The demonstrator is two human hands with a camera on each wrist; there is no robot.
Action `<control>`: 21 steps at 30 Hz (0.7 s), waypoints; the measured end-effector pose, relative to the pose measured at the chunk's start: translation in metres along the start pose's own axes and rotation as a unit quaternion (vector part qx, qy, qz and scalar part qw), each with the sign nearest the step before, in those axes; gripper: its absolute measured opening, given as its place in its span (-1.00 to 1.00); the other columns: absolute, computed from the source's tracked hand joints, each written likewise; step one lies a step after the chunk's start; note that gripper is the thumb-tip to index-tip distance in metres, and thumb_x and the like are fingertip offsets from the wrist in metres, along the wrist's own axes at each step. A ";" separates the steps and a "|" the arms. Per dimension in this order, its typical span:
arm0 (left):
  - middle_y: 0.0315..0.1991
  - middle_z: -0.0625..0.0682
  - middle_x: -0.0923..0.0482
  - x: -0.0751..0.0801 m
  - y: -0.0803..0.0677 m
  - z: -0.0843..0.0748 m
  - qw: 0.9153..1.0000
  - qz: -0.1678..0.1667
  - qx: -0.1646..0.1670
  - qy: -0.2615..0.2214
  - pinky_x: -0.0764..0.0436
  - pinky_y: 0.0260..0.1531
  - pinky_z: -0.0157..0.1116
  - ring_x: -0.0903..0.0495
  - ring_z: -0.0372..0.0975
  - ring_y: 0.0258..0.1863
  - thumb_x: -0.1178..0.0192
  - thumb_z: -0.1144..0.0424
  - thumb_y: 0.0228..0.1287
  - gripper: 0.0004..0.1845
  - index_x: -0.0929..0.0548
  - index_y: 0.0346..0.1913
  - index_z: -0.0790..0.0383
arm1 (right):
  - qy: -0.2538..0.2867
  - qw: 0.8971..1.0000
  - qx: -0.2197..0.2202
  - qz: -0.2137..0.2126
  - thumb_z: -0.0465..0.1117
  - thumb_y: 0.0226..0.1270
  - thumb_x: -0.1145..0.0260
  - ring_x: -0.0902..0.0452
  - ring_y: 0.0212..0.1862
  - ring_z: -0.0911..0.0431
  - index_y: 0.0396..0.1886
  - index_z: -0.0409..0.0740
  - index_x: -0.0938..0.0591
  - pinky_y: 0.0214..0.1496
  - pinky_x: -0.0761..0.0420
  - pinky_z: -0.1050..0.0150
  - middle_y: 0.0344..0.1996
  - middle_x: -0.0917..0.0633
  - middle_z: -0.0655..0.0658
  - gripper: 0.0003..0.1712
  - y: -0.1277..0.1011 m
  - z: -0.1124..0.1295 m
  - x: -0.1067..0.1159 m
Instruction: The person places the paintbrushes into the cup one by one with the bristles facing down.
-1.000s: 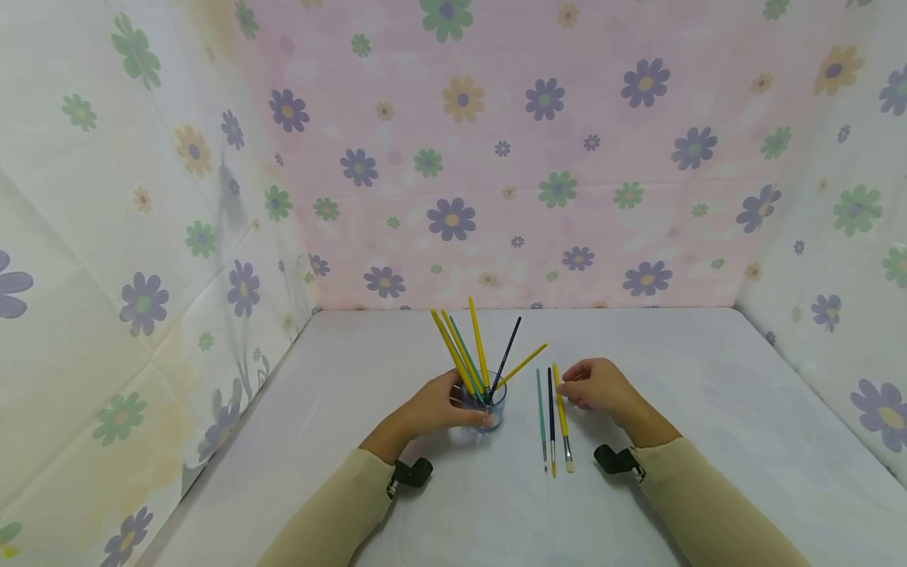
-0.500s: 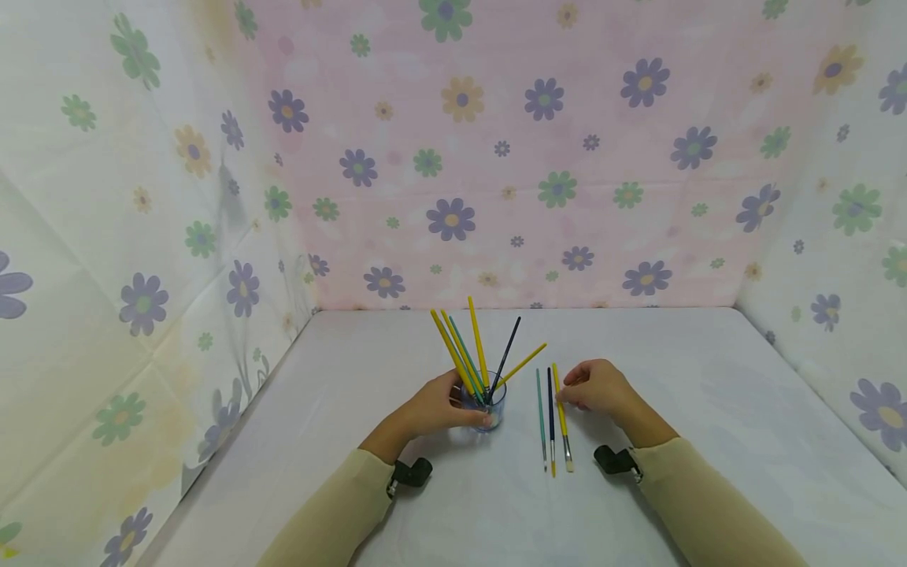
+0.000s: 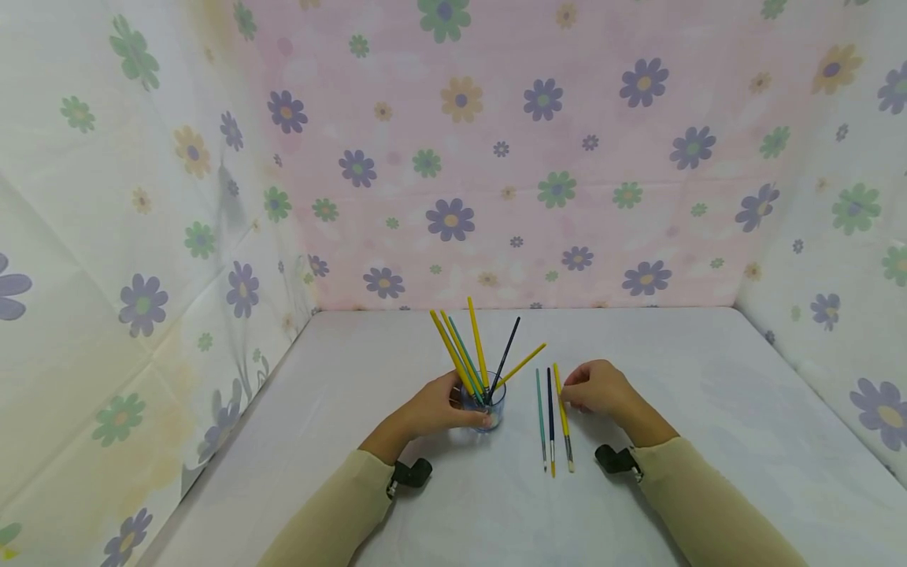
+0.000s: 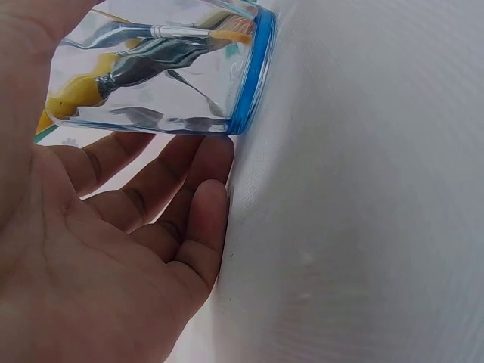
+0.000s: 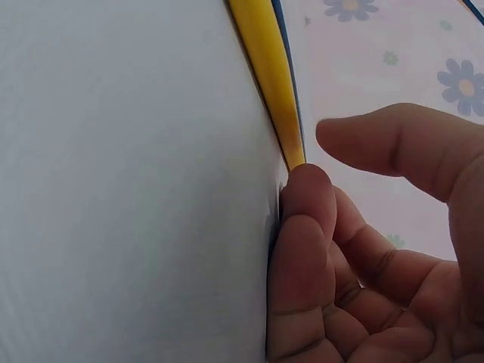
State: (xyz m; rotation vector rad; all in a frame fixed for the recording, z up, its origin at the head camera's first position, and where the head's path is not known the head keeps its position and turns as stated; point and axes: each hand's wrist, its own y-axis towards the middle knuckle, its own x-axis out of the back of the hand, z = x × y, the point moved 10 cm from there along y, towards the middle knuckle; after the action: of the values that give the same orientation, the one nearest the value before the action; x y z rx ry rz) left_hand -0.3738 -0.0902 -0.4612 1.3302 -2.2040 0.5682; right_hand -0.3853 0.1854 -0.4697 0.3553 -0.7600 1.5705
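Observation:
My left hand (image 3: 435, 405) holds a clear glass (image 3: 498, 411) with thumb and fingers around its side. Its blue base (image 4: 255, 72) shows at the tabletop in the left wrist view. Several paintbrushes (image 3: 478, 339) lean in the glass, bristles down, with yellow, teal and dark blue handles. To the right lie three paintbrushes side by side: teal (image 3: 541, 409), dark blue (image 3: 550, 405) and yellow (image 3: 563, 419). My right hand (image 3: 601, 387) is beside the yellow one, fingertips right at its handle (image 5: 268, 64). The right thumb stands apart from the fingers in the right wrist view.
A white cloth covers the table (image 3: 368, 354). Flower-patterned sheets rise at the back (image 3: 482, 173) and on both sides. Each wrist carries a small black camera, the left camera (image 3: 412, 473) close over the table.
The yellow paintbrush on the table has shifted slightly to the right, away from the dark blue one. My right fingertips have moved slightly right and nearer. The left hand and glass stay put.

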 end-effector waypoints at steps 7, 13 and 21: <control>-0.04 -0.05 -0.58 -0.001 0.000 0.000 1.000 0.003 -0.003 -0.003 -0.59 -0.10 -0.19 -0.57 -0.14 -0.07 -0.56 -0.26 -0.01 -0.28 -0.53 0.18 -0.09 | -0.029 1.000 -0.006 -0.007 -0.01 0.12 -0.64 -0.55 -0.35 0.06 -0.20 -0.13 -0.64 -0.34 -0.53 0.28 -0.38 -0.69 -0.10 -0.58 0.003 -0.001 0.001; -0.06 -0.03 -0.57 -0.001 -0.001 -0.001 1.000 0.003 -0.007 -0.007 -0.58 -0.13 -0.19 -0.56 -0.12 -0.10 -0.56 -0.22 0.02 -0.31 -0.54 0.17 -0.07 | -0.033 0.999 -0.004 -0.009 -0.08 0.12 -0.63 -0.57 -0.34 0.06 -0.20 -0.14 -0.65 -0.34 -0.56 0.29 -0.38 -0.69 -0.10 -0.61 0.002 0.001 0.000; -0.07 -0.03 -0.57 -0.001 -0.001 -0.003 1.000 0.005 -0.008 -0.008 -0.58 -0.15 -0.20 -0.55 -0.12 -0.11 -0.57 -0.22 0.02 -0.32 -0.54 0.15 -0.09 | -0.021 1.000 0.012 -0.003 -0.16 0.20 -0.51 -0.57 -0.35 0.06 -0.24 -0.09 -0.69 -0.34 -0.56 0.28 -0.38 -0.69 -0.10 -0.80 0.002 0.002 -0.002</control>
State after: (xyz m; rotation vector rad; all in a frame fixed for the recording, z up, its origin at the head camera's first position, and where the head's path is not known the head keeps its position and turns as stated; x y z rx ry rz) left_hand -0.3714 -0.0882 -0.4598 1.3213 -2.2243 0.5441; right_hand -0.3879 0.1828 -0.4697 0.4104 -0.7721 1.5711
